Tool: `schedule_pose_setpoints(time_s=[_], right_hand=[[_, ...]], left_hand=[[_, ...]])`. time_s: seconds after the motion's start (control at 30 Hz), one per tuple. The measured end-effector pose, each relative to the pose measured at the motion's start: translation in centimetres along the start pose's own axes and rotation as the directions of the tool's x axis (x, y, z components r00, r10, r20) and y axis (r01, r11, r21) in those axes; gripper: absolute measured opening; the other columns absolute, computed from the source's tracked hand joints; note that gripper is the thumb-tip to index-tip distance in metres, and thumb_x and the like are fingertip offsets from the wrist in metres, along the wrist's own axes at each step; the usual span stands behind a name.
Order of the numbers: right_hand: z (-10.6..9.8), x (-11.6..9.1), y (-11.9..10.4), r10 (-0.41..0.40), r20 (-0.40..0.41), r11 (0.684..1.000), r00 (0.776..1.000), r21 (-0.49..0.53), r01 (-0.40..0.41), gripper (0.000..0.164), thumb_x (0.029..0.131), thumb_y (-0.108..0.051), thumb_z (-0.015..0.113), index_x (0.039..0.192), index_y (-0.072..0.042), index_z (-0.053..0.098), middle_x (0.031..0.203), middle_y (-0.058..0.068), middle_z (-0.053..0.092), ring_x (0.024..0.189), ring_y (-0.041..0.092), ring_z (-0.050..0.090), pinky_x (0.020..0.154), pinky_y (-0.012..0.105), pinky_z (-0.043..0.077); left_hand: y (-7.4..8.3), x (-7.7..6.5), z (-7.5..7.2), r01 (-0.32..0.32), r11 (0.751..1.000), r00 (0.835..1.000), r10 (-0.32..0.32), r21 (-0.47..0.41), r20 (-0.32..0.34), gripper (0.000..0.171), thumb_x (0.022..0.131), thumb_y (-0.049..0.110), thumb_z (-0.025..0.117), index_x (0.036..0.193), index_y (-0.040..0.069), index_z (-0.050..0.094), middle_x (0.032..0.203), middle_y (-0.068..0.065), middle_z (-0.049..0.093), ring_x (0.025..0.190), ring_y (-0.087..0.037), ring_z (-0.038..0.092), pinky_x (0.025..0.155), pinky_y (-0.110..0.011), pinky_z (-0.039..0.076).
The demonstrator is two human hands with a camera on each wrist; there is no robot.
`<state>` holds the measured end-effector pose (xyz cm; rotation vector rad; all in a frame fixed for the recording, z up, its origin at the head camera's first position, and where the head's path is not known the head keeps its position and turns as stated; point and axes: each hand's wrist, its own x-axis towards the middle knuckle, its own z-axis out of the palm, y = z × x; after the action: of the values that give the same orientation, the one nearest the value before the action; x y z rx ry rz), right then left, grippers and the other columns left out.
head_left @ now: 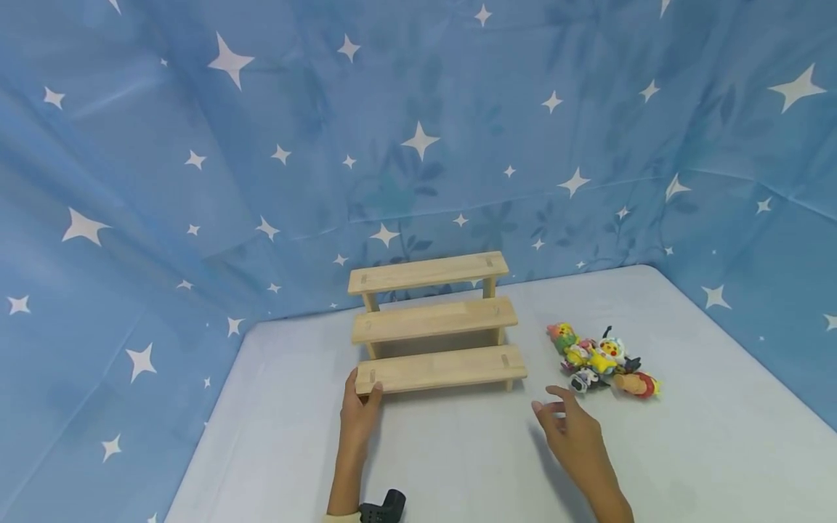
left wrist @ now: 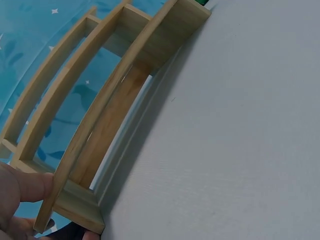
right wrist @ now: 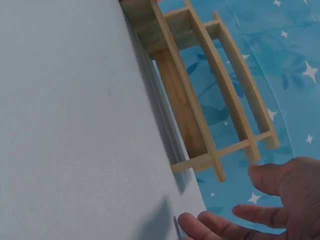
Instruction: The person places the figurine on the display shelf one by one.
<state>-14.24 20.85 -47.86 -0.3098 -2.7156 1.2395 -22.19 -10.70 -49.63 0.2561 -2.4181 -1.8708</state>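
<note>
A three-tier wooden display stand point(head_left: 438, 370) stands on the white table, its steps rising toward the back. My left hand point(head_left: 360, 419) grips the left end of the lowest step, with the thumb point(left wrist: 35, 186) on the board and fingers partly hidden beneath it. To the right of the stand, my right hand point(head_left: 575, 436) is raised over the table with its fingers spread and loosely bent, holding nothing. In the right wrist view its fingertips are apart from the stand's end. Just beyond that hand lies a pile of small toy figures point(head_left: 598, 357).
A blue curtain with white stars point(head_left: 418, 142) hangs behind the table and along both sides. The white table point(head_left: 458, 457) has a rounded far right corner. A black strap device point(head_left: 386, 506) sits on the left wrist.
</note>
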Motion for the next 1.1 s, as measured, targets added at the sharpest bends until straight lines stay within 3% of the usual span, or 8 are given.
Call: schedule_pose_setpoints(time_s=[0.13,0.23,0.33,0.43,0.6,0.7,0.87,1.1], right_hand=[[-0.7,0.3,0.7,0.113,0.019,0.990,0.993,0.089,-0.114,0.051,0.100,-0.035,0.053,0.134,0.002,0.044,0.111,0.023,0.069,0.089,0.027,0.074,0.072,0.036,0.058],[-1.4,0.9,1.5,0.222,0.033,0.959,0.975,0.173,-0.224,0.054,0.100,-0.036,0.053,0.135,0.003,0.041,0.109,0.022,0.071,0.086,0.020,0.074,0.070,0.030,0.059],[-2.3,1.5,2.1,0.313,0.005,0.901,0.950,0.314,-0.299,0.053,0.100,-0.031,0.054,0.137,0.003,0.037,0.105,0.019,0.071,0.078,0.011,0.073,0.068,0.026,0.060],[-3.4,2.2,2.7,0.370,-0.039,0.839,0.928,0.443,-0.316,0.050,0.101,-0.029,0.051,0.137,0.002,0.035,0.096,0.009,0.070,0.073,0.002,0.071,0.068,0.024,0.060],[-5.2,3.4,3.7,0.442,-0.035,0.721,0.897,0.608,-0.332,0.043,0.101,-0.030,0.051,0.134,-0.009,0.035,0.079,-0.011,0.066,0.069,0.005,0.072,0.068,0.030,0.061],[-5.9,4.1,4.1,0.453,-0.015,0.675,0.891,0.659,-0.332,0.060,0.099,-0.032,0.055,0.145,-0.012,0.022,0.075,-0.014,0.066,0.068,0.011,0.073,0.066,0.033,0.062],[-6.3,4.9,4.5,0.405,0.019,0.658,0.914,0.689,-0.305,0.088,0.097,-0.033,0.059,0.156,-0.015,-0.004,0.073,-0.014,0.071,0.067,0.012,0.074,0.064,0.031,0.061],[-6.1,5.7,5.0,0.380,0.038,0.676,0.924,0.670,-0.306,0.094,0.096,-0.038,0.060,0.157,-0.018,-0.007,0.070,-0.015,0.071,0.064,0.012,0.074,0.061,0.029,0.061]], left_hand=[[-0.2,0.2,-0.1,-0.005,0.997,1.000,0.006,-0.072,0.017,0.066,0.101,0.019,0.054,0.154,0.003,0.018,0.157,-0.025,0.029,0.145,-0.043,0.028,0.117,-0.058,0.026],[-0.3,0.2,-0.1,-0.009,0.995,1.000,0.011,-0.100,0.020,0.066,0.101,0.018,0.054,0.154,0.002,0.018,0.157,-0.026,0.028,0.144,-0.044,0.028,0.117,-0.057,0.027],[-0.4,0.2,-0.1,-0.014,0.995,1.000,0.016,-0.103,0.011,0.066,0.101,0.017,0.054,0.154,0.001,0.018,0.156,-0.027,0.027,0.144,-0.044,0.028,0.117,-0.057,0.027],[-0.5,0.2,-0.1,-0.024,0.993,1.000,0.024,-0.113,0.001,0.066,0.100,0.017,0.054,0.153,0.000,0.019,0.156,-0.027,0.028,0.144,-0.045,0.029,0.116,-0.057,0.028],[-0.6,0.3,0.0,-0.039,0.991,0.999,0.037,-0.130,-0.016,0.065,0.100,0.016,0.055,0.153,0.000,0.021,0.154,-0.027,0.032,0.142,-0.044,0.033,0.115,-0.057,0.029],[-0.7,0.3,0.0,-0.036,0.990,0.999,0.034,-0.135,-0.017,0.065,0.100,0.016,0.055,0.153,0.000,0.022,0.155,-0.026,0.032,0.142,-0.043,0.033,0.116,-0.056,0.029],[-0.8,0.3,0.0,-0.032,0.991,0.999,0.029,-0.130,-0.021,0.065,0.100,0.017,0.055,0.153,0.000,0.022,0.154,-0.026,0.033,0.142,-0.043,0.033,0.116,-0.056,0.030],[-1.1,0.1,0.0,-0.023,0.994,1.000,0.021,-0.109,-0.018,0.067,0.099,0.020,0.057,0.153,0.000,0.022,0.154,-0.027,0.033,0.141,-0.044,0.034,0.115,-0.057,0.030]])
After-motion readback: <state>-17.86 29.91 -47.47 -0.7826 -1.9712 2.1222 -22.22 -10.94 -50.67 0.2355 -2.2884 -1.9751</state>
